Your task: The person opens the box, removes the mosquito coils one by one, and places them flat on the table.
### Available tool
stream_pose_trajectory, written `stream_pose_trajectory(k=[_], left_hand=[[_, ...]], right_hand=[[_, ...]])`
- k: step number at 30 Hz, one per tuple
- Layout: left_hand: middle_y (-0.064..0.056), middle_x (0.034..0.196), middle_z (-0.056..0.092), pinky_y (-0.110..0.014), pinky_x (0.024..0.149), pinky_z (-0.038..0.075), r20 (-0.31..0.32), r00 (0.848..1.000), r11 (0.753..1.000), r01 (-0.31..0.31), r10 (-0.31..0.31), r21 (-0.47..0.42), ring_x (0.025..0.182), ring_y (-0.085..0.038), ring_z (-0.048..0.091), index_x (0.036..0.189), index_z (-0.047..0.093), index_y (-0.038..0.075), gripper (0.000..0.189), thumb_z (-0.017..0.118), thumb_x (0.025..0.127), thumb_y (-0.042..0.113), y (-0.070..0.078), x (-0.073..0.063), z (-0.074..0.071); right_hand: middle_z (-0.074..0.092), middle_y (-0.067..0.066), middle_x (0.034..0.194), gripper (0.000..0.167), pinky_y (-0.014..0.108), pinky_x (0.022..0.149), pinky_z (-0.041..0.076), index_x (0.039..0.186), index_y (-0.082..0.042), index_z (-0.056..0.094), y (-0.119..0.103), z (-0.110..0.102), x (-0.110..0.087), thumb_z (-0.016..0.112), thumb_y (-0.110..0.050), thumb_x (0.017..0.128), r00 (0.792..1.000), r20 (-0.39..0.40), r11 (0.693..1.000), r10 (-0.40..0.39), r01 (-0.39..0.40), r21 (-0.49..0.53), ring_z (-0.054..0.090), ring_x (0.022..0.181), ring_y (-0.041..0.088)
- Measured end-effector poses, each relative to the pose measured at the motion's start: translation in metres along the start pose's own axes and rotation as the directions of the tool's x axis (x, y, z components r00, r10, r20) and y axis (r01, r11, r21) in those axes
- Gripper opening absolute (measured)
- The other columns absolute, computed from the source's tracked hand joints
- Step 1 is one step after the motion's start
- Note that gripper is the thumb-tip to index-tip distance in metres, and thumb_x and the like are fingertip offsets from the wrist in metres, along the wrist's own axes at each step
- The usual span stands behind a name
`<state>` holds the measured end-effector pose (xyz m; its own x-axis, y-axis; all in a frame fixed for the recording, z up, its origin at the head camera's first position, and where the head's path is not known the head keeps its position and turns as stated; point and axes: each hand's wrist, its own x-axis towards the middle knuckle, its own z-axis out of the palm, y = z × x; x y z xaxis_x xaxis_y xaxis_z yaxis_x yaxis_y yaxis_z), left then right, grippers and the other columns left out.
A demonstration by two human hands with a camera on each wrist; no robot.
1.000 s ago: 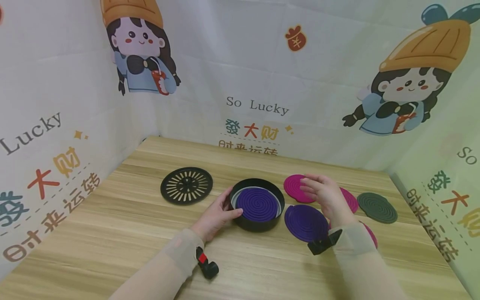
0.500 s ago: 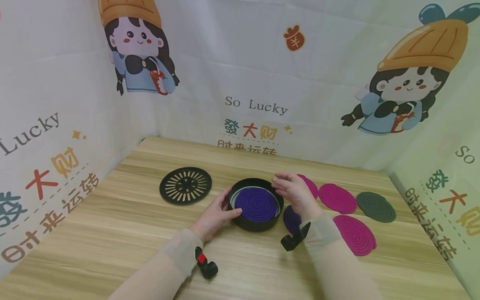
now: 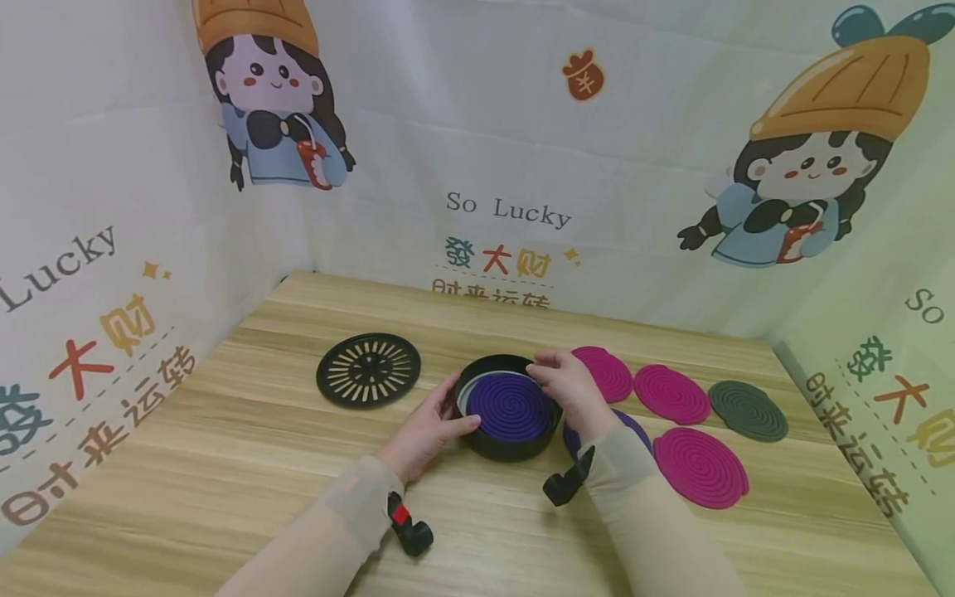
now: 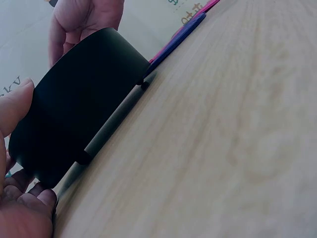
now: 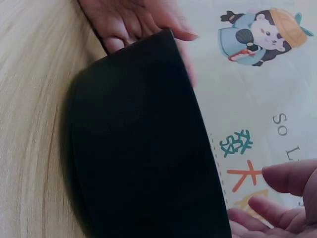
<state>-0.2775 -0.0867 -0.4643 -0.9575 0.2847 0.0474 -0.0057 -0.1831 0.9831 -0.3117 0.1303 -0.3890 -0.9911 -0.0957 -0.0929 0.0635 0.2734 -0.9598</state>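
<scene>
A round black mosquito coil holder [image 3: 515, 449] stands mid-table with a purple mosquito coil [image 3: 511, 406] lying flat inside it. My left hand [image 3: 424, 433] grips the holder's left side, thumb at the rim and fingers low around the wall, as the left wrist view also shows. At the right rim is my right hand [image 3: 573, 394], its fingers loosely bent over the edge. In the right wrist view, the thumb and fingers of that right hand [image 5: 292, 198] are spread apart beside the black wall [image 5: 138, 139], with nothing between them.
A black slotted lid [image 3: 370, 365] lies to the left. On the right are another purple coil [image 3: 632, 424], partly hidden by my right arm, a pink coil [image 3: 606, 375], two more pink coils beyond it, and a dark green coil [image 3: 748, 410]. Printed cloth [image 3: 388, 249] walls the table.
My right hand has moved left from above the pink coils to the holder's right rim, uncovering those coils. My left hand, the holder and the coil inside have stayed put.
</scene>
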Motion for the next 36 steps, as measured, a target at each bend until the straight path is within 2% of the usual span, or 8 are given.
stream_pose_trajectory(k=[3, 8, 14, 27, 36], left_hand=[[-0.013, 0.158, 0.018, -0.039, 0.114, 0.024, 0.002, 1.000, 1.000, 0.003, -0.003, 0.000, 0.145, -0.025, 0.016, 0.154, 0.013, 0.008, 0.087, 0.068, 0.087, 0.000, 0.000, 0.000, 0.000], [-0.014, 0.158, 0.017, -0.039, 0.114, 0.024, 0.004, 1.000, 1.000, 0.006, -0.006, -0.006, 0.145, -0.025, 0.016, 0.154, 0.012, 0.007, 0.088, 0.068, 0.087, 0.001, 0.000, 0.000, 0.001], [-0.015, 0.158, 0.018, -0.039, 0.114, 0.024, 0.020, 1.000, 1.000, 0.001, -0.001, -0.008, 0.145, -0.026, 0.017, 0.154, 0.011, 0.006, 0.088, 0.067, 0.087, 0.000, 0.002, -0.001, 0.002], [-0.014, 0.159, 0.015, -0.039, 0.114, 0.023, 0.013, 1.000, 1.000, 0.006, -0.006, 0.008, 0.145, -0.026, 0.015, 0.154, 0.013, 0.007, 0.088, 0.068, 0.087, 0.002, 0.001, -0.001, 0.001], [-0.014, 0.159, 0.016, -0.039, 0.114, 0.023, 0.009, 1.000, 1.000, 0.009, -0.009, 0.017, 0.145, -0.026, 0.015, 0.154, 0.013, 0.008, 0.088, 0.069, 0.087, 0.003, -0.001, 0.000, 0.000]], right_hand=[[0.050, 0.024, 0.135, 0.045, 0.046, 0.100, 0.043, 0.134, 0.008, 0.047, -0.001, 0.002, -0.001, 0.057, -0.012, 0.095, 0.999, -0.035, 0.995, -0.011, 0.008, -0.100, 0.051, 0.120, 0.036], [0.054, 0.021, 0.132, 0.043, 0.046, 0.100, 0.044, 0.130, 0.003, 0.053, -0.005, 0.006, -0.004, 0.060, -0.019, 0.094, 0.995, -0.098, 0.965, -0.021, -0.005, -0.262, 0.052, 0.119, 0.034], [0.056, 0.022, 0.129, 0.043, 0.047, 0.098, 0.045, 0.128, 0.004, 0.055, -0.007, 0.010, -0.005, 0.059, -0.022, 0.093, 0.996, -0.088, 0.935, -0.028, -0.005, -0.355, 0.053, 0.119, 0.035], [0.057, 0.021, 0.126, 0.040, 0.047, 0.099, 0.044, 0.128, 0.004, 0.054, -0.004, 0.011, -0.006, 0.060, -0.013, 0.092, 0.997, -0.080, 0.967, -0.020, -0.001, -0.253, 0.053, 0.117, 0.034], [0.057, 0.021, 0.125, 0.040, 0.047, 0.100, 0.043, 0.128, 0.005, 0.054, -0.003, 0.013, -0.007, 0.060, -0.008, 0.090, 0.997, -0.071, 0.979, -0.004, -0.011, -0.204, 0.053, 0.116, 0.034]])
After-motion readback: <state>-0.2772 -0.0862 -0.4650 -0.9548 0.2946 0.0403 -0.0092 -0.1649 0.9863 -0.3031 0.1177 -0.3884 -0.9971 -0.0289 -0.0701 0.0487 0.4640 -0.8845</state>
